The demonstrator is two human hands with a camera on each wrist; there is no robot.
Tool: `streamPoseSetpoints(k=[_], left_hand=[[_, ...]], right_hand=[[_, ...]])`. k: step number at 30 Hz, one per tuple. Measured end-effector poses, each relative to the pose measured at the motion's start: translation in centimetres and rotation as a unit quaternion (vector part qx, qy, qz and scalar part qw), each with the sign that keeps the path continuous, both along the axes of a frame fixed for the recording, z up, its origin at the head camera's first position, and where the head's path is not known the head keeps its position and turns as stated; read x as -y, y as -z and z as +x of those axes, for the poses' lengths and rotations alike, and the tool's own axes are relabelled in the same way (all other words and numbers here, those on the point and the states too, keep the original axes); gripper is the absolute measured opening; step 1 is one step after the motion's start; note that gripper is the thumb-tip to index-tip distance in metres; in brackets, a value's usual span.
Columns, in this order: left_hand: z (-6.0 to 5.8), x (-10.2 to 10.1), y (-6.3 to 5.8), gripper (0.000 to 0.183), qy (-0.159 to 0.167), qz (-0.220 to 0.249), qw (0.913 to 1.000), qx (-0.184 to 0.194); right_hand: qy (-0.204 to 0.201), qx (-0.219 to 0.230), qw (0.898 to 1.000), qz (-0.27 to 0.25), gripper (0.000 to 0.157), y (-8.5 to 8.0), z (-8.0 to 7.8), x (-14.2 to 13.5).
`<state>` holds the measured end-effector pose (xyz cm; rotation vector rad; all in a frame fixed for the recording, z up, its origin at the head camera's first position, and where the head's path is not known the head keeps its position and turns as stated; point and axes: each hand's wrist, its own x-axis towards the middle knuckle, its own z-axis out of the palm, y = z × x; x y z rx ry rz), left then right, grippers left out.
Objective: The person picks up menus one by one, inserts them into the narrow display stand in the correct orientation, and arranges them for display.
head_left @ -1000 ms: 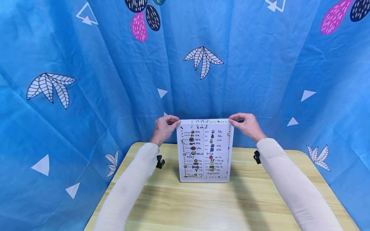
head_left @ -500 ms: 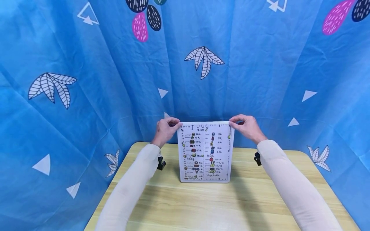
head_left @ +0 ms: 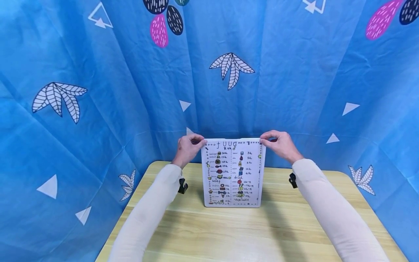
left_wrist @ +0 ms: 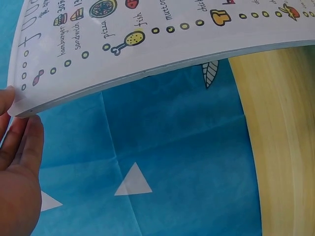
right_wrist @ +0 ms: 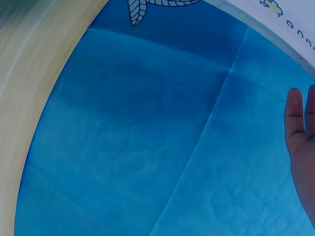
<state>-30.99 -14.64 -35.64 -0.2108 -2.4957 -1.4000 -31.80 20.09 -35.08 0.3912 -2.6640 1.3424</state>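
A white menu board with "food", small food drawings and prices on its face stands near the back of the table, its lower edge at the wood. At its top left corner my left hand pinches it between thumb and fingers. The top right corner is pinched by my right hand. In the left wrist view, the left hand holds the corner of the menu board, whose thin edge shows. Only some fingers of the right hand appear in the right wrist view, below the board's edge.
The wooden table reaches back to a blue patterned curtain, which hangs close behind the board and along both sides. Black wrist-worn pieces sit under the left and right sleeves.
The board's top edge and printed rows have come down slightly in the head view, while its lower edge has stayed nearly in place. Both hands have lowered a little with it, still gripping the corners.
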Motion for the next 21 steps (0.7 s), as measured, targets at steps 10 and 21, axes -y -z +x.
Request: streamPoseSetpoints(k=[10,21], left_hand=[[0.0,-0.1,0.4,0.012,-0.003,0.018,0.9998,-0.010],[0.3,0.9,0.1,0.027,0.018,-0.007,0.9998,-0.002]], right_hand=[[-0.005,0.013,1.000,0.000,0.026,-0.2,0.0,-0.4],[-0.005,0.002,1.000,0.008,0.034,0.0,0.4,-0.9]])
